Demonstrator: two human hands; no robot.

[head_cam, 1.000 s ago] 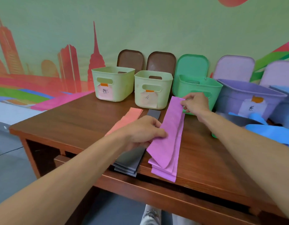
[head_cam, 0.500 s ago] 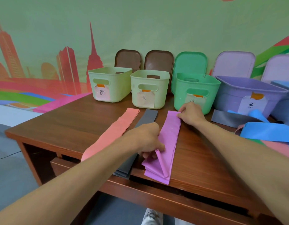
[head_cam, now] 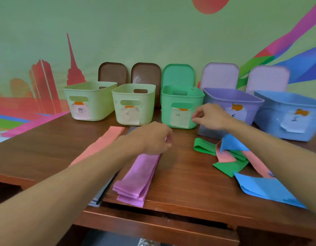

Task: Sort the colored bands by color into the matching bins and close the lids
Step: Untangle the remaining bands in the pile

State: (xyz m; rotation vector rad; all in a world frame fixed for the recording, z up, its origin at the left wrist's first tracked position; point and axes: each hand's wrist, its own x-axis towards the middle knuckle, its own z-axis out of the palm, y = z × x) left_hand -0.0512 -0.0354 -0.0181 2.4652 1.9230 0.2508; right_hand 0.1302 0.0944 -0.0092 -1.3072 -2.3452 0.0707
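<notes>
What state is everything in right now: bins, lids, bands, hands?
bins: all five open.
lids: off, leaning on the wall behind.
purple bands: folded, stacked flat.
pink band: laid out flat.
mixed bands: tangled, unsorted.
left hand: curled over the purple bands' far end, grip hidden.
right hand: loosely curled, holding nothing.

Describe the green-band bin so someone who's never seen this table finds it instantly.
Five open bins line the back of the wooden table. The green bin is the middle one, its green lid leaning behind it. It alone is saturated green: the pale bin to its left has a brown lid, the lilac bin to its right a lilac lid.
</notes>
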